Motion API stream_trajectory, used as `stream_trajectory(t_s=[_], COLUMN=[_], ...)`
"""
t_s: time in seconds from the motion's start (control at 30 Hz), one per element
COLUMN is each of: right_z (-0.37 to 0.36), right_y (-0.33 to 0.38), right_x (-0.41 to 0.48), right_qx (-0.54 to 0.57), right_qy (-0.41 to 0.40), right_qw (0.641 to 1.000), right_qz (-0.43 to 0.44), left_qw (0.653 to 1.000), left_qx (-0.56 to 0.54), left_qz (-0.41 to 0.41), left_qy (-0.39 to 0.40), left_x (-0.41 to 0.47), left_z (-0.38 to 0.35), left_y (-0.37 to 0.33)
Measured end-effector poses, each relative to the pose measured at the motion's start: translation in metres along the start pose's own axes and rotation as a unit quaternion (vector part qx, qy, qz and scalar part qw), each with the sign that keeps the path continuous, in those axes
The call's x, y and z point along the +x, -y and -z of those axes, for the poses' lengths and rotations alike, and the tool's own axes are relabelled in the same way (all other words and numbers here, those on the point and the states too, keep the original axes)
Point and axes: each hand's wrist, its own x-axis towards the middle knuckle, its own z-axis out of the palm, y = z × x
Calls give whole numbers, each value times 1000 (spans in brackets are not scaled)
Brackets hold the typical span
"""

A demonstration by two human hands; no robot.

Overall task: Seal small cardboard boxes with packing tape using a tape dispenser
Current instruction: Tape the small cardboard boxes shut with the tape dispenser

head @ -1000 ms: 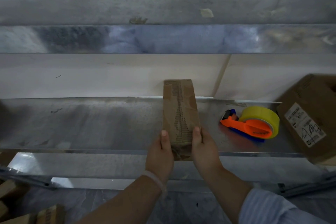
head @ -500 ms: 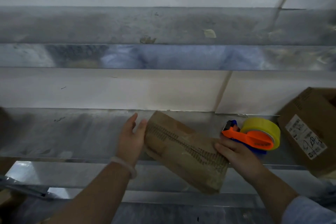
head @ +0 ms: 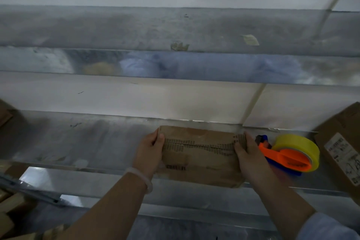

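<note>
A metal shelf (head: 97, 29) is running across the wall above, with two small scraps (head: 251, 40) sticking to its face. Below it a metal desk (head: 78, 138) is stretching from side to side. A carton (head: 346, 122) with a white label (head: 344, 159) is sitting at the desk's right end, partly cut off by the frame. More cardboard pieces (head: 9, 206) are lying low at the left, too dark to make out.

The box (head: 200, 154) is lying lengthwise across the desk, right of centre, its far side near the wall and its near side reaching the desk's front edge. Its top seam, lined with dark printed marks, is facing up and running left to right.

The dispenser (head: 288, 159) is lying on its side just right of the box, its orange handle pointing toward the box and its yellow tape roll (head: 298, 143) close to the carton.

The left hand (head: 149, 152) is gripping the box's left end, thumb on top and fingers curling round the end. The right hand (head: 249, 154) is gripping the right end the same way, thumb pressing by the seam, with the dispenser just behind it. A pale bracelet (head: 142, 177) is circling the left wrist.
</note>
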Motion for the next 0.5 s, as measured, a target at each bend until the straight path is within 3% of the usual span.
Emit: stream_trajectory(t_s=[0.2,0.37,0.5], right_z=[7,8,9], right_y=[0,1,12], right_x=[20,23,30], right_qx=[31,60,16], right_qy=[24,30,31], right_qw=[998,996,997], right_qz=[-51,-64,-72], left_qw=[1000,991,992], left_qx=[1,-91,-14], left_qz=[16,49,115], left_qy=[16,87,48], left_x=[11,9,27], left_z=[-1,1,0], left_y=[3,1,-8])
